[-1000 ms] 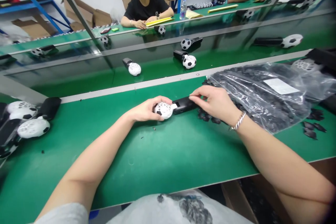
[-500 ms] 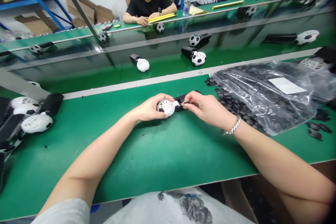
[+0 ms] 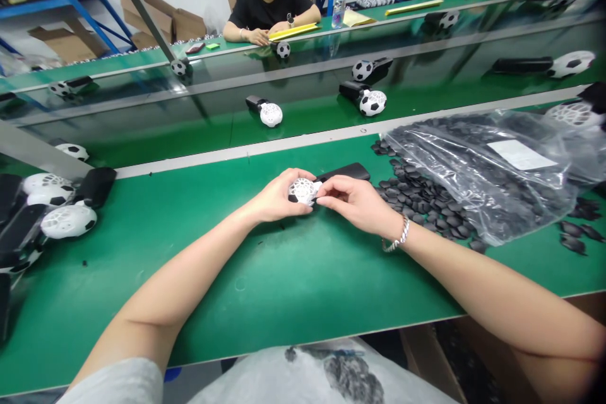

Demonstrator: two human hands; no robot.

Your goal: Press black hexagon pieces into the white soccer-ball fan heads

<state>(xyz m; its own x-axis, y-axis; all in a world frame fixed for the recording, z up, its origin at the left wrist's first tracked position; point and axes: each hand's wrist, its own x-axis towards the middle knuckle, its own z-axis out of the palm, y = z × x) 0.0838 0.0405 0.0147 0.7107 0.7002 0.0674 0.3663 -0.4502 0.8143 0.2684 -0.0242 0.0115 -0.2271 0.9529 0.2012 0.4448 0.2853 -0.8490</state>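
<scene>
My left hand (image 3: 274, 197) is curled around the white football-patterned head (image 3: 303, 190) of a small hand-held fan lying on the green bench (image 3: 265, 278). The fan's black handle (image 3: 344, 172) sticks out to the right behind my fingers. My right hand (image 3: 356, 201) is pinched at the joint between head and handle, its fingertips pressed to the head's right side. What the fingertips pinch is too small to see. A silver bracelet (image 3: 396, 239) sits on my right wrist.
A clear plastic bag (image 3: 492, 170) of small black parts lies to the right, with loose pieces (image 3: 411, 192) spilled beside my right hand. More football fans (image 3: 66, 222) pile up at the left edge. Others ride the conveyor (image 3: 369, 102) beyond. Two people sit across the line.
My right hand slid left along the black handle to the head joint, uncovering the handle. My left hand kept its hold on the head. The fans on the conveyor shifted right.
</scene>
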